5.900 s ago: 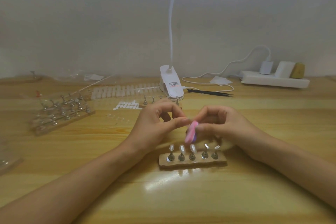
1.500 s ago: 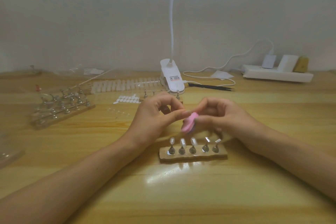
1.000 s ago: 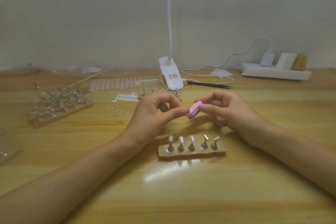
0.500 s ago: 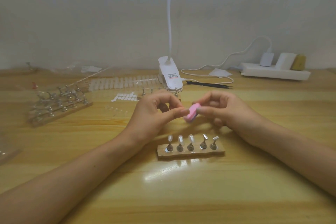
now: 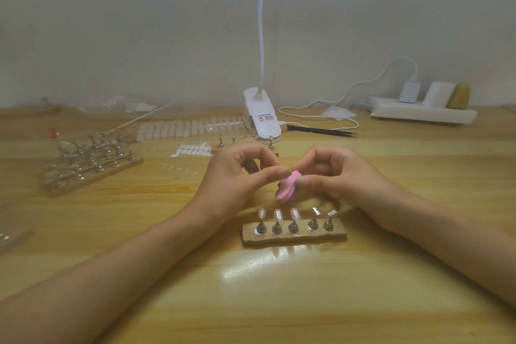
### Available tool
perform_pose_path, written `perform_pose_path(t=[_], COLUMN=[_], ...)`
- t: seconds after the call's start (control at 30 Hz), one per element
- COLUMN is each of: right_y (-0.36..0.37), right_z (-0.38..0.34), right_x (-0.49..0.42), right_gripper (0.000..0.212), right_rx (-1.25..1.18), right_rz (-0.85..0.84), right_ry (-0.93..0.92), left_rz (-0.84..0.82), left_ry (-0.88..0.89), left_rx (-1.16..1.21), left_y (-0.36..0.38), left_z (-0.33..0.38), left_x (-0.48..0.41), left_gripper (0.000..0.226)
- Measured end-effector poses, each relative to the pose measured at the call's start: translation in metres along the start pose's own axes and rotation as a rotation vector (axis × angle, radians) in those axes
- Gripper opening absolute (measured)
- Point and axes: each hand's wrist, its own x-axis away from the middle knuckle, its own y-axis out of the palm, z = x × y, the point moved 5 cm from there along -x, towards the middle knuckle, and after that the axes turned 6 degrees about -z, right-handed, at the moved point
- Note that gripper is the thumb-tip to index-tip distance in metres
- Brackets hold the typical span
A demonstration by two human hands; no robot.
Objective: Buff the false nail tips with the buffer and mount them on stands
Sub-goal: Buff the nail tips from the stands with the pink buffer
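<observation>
1. Far left of the table [image 5: 279, 304]: a wooden rack of spare stands [image 5: 92, 160], no hand near it.
2. Behind it and to the right: strips of nail tips [image 5: 190, 127] lying flat, well apart from both hands. This looks like the supply for later rounds.
3. Left hand [image 5: 234, 181]: thumb and forefinger are pinched narrow, and their ends meet the buffer. Presumably a nail tip sits in the pinch, but it is too small and too covered to confirm.
4. Buffer [image 5: 286, 187]: a pink block with a purple underside, tilted, held in the air just above the front stand and against the left fingertips.
5. Front stand [image 5: 296, 238]: a wooden base with five pegs in a row.
   - The three left pegs carry mounted tips [image 5: 277, 215].
   - The two right pegs [image 5: 313, 222] are bare.
6. Right hand [image 5: 346, 179]: fingers curled round the right end of the buffer, gripping it.
7. Judgement on the step:
   - Buffing is in hand, most likely on the fourth tip for this stand.
   - Three of the five places are filled, so this stand is a little past halfway.
8. Judgement on the next move:
   - Lift the buffer clear of the pinch.
   - Carry the tip down to the fourth peg and seat it on the peg head with light pressure.
   - The third mounted tip stands just beside that peg and could be knocked.
   - The base lies loose on the table and may slide if pushed sideways.
</observation>
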Motion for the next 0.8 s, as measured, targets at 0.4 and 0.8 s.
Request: perform_pose_path(t=[0.4, 0.8], right_y=[-0.007, -0.004], right_z=[-0.001, -0.003], right_x=[-0.001, -0.001], right_gripper=[0.021, 0.02], right_rx=[-0.075, -0.028], right_rz=[0.103, 0.06], right_ry=[-0.008, 0.005], left_rz=[0.019, 0.001], left_ry=[0.008, 0.01], left_rx=[0.007, -0.012], left_y=[-0.001, 0.0], left_z=[0.001, 0.002], left_x=[0.001, 0.001], left_gripper=[0.017, 0.016])
